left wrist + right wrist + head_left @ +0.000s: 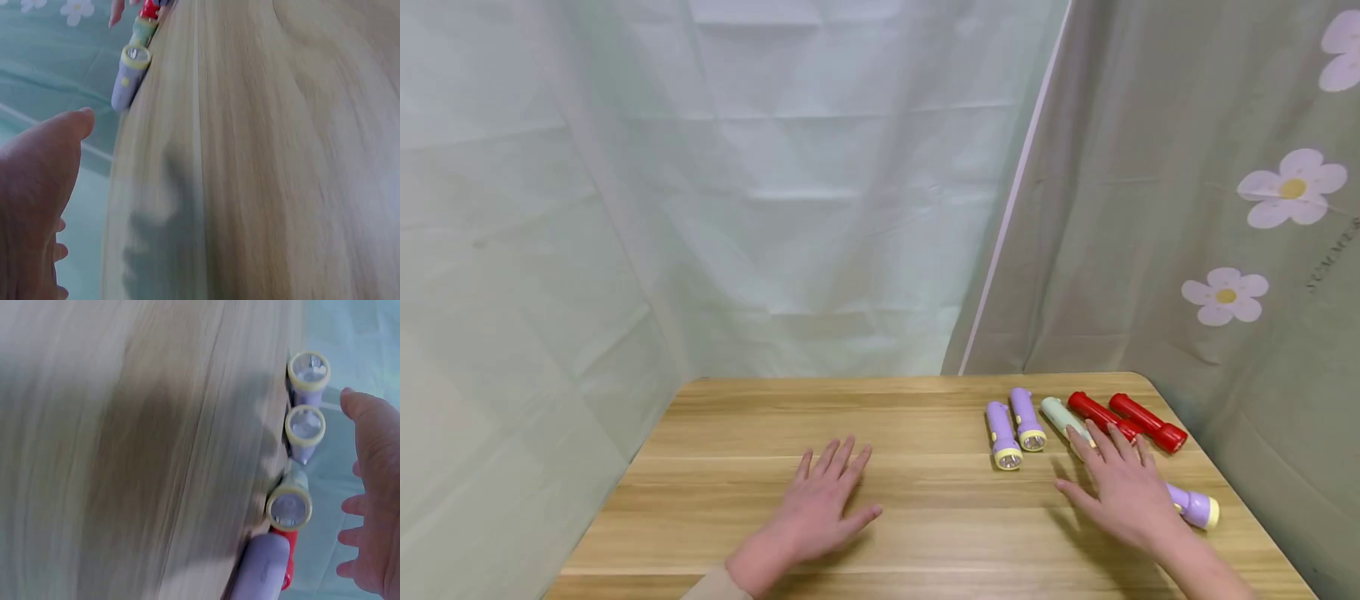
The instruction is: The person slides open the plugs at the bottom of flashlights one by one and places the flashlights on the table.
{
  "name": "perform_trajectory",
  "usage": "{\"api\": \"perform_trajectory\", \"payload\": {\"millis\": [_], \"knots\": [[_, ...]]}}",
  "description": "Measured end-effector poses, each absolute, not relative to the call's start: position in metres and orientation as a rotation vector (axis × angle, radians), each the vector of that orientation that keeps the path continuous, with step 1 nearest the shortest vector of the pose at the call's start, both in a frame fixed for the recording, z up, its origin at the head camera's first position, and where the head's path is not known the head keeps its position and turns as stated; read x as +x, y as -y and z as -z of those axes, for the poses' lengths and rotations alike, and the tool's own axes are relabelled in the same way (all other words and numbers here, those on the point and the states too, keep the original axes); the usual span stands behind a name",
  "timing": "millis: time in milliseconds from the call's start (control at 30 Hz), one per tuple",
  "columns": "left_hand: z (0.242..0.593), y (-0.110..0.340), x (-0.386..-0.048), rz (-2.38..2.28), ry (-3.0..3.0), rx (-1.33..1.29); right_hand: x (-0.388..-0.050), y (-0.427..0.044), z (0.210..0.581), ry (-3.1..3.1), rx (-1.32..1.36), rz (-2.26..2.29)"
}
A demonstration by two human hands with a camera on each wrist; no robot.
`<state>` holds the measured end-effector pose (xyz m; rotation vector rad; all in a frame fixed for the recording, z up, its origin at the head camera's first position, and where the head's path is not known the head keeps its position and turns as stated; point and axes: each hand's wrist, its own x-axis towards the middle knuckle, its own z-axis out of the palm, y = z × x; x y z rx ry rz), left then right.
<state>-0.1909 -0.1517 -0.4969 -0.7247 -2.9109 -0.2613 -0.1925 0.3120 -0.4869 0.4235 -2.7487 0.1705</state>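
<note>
Head view: both hands float palm-down and empty above the wooden table, and this looks like a ready-or-reach moment, nothing gripped! The left hand has its fingers apart, its shadow falling on bare wood in the left wrist view. Over on the right, the right hand, fingers spread too, hovers over the flashlight cluster: two purple flashlights on its left, a pale green flashlight and two red flashlights ahead, a third purple flashlight partly hidden below it. Any pick-up from here would call for lowering that right hand, choosing one barrel and curling the fingers round it. Behind it all, pale creased curtains wall the space, white flowers with yellow centres brightening the right side beside printed lettering.
</note>
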Motion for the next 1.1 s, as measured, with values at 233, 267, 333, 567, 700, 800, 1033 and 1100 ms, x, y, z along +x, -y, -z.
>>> {"api": "perform_trajectory", "payload": {"millis": [233,267,333,567,700,800,1033,1100], "knots": [[0.486,0.134,-0.188,0.266,2.862,-0.888,-0.190,-0.329,0.478,2.715,0.445,-0.154],[0.484,0.132,-0.188,0.273,2.858,-0.904,-0.189,-0.331,0.477,2.698,0.451,-0.153],[0.482,0.127,-0.187,0.257,2.850,-0.931,-0.188,-0.335,0.475,2.667,0.459,-0.139],[0.477,0.103,-0.184,0.220,2.747,-1.025,-0.189,-0.351,0.469,2.689,0.436,-0.146],[0.477,0.085,-0.182,0.205,2.715,-1.086,-0.187,-0.363,0.467,2.722,0.370,-0.166],[0.476,0.069,-0.181,0.189,2.720,-1.150,-0.185,-0.372,0.465,2.744,0.310,-0.187],[0.477,0.031,-0.171,0.135,2.687,-1.346,-0.182,-0.395,0.467,2.775,0.178,-0.261],[0.480,0.022,-0.168,0.114,2.643,-1.404,-0.180,-0.402,0.470,2.799,0.139,-0.276]]}}
